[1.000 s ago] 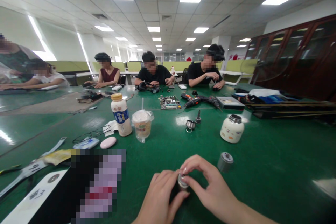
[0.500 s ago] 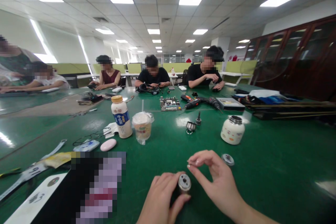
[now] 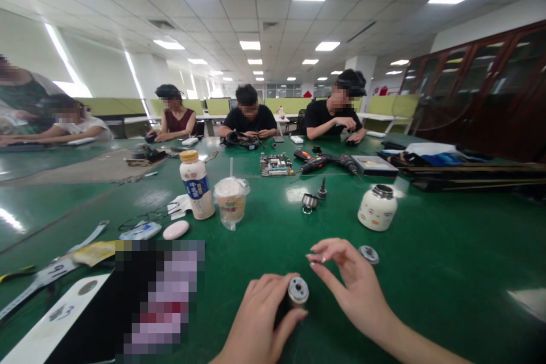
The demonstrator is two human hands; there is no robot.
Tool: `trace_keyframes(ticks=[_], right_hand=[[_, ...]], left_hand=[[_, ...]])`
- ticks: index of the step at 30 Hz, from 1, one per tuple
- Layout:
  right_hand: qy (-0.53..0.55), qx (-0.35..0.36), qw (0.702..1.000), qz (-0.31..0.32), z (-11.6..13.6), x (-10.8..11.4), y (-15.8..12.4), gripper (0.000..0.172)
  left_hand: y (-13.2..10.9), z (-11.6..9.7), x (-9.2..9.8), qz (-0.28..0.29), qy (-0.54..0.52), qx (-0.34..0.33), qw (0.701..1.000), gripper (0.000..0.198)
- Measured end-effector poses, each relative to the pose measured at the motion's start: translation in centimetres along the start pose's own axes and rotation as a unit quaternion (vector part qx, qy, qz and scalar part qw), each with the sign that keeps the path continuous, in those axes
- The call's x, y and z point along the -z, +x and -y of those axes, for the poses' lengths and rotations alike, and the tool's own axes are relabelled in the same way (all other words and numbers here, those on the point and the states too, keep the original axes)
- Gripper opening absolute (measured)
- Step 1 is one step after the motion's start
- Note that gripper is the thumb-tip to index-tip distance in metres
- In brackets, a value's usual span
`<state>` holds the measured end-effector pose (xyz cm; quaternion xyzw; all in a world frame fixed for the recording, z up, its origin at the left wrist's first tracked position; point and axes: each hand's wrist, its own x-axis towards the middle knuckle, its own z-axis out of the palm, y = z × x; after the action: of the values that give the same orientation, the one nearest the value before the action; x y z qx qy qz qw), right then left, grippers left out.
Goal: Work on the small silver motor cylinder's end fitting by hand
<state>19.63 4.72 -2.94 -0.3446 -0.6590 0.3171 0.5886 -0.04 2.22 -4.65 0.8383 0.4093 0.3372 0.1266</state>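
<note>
Right hand is hovering clear now, can't tell if pinching anything, uncovering the bottom-centre metal cylinder left hand is clamping.

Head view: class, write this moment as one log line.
left hand: holds metal cylinder | right hand: beside it, apart | second cylinder: partly behind right hand
</note>
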Motion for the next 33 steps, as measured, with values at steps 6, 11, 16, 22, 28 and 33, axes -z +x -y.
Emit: trace_keyframes(ticks=[6,11,16,22,28,33], right_hand=[[-0.019,0.029,0.994,0.1,2.2,-1.3,-0.7,0.019],[-0.034,0.005,0.995,0.099,2.1,-1.6,-0.6,0.015],[-0.048,-0.001,0.997,0.067,2.0,-1.2,-0.6,0.009],[-0.047,0.003,0.998,0.052,2.1,-1.0,-0.5,0.016],[-0.031,0.006,0.998,0.053,1.9,-1.8,-0.4,0.015],[-0.079,-0.021,0.996,-0.022,0.3,-0.5,0.6,0.012]], left_hand=[[0.0,0.0,-0.2,0.014,-0.015,0.008,1.0,0.035],[0.1,-0.1,-0.3,0.023,-0.026,0.011,0.999,0.031],[0.0,-0.1,0.0,0.032,-0.025,0.013,0.999,0.038],[0.0,-0.3,0.1,0.03,-0.026,0.015,0.999,0.039],[0.1,-0.3,0.1,0.033,-0.026,0.018,0.999,0.038],[0.2,-0.4,0.2,0.041,-0.014,0.025,0.999,0.039]])
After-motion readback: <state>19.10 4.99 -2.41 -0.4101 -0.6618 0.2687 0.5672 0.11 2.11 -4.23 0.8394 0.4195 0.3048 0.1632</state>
